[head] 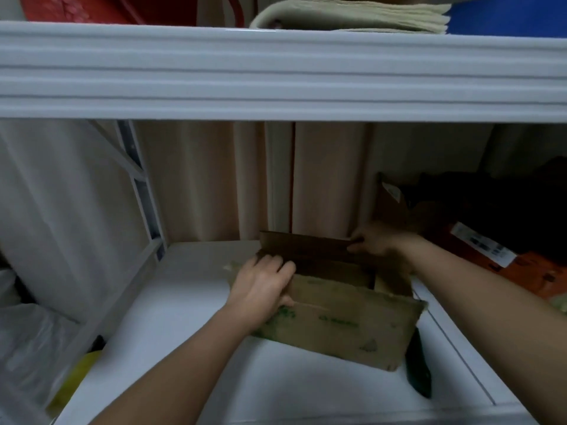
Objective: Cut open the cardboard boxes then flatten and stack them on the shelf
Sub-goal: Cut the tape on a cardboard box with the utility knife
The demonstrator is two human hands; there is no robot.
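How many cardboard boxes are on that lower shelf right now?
2. One cardboard box sits mid-shelf, held by the left hand and right hand. A second box stands at the back right. The dark right corner may hide more.

You've got folded beige cloth (352, 13) up top by something blue (509, 13), cream curtain (214, 179) behind, clear plastic bag (27, 348) left, orange labelled package (503, 256) right.
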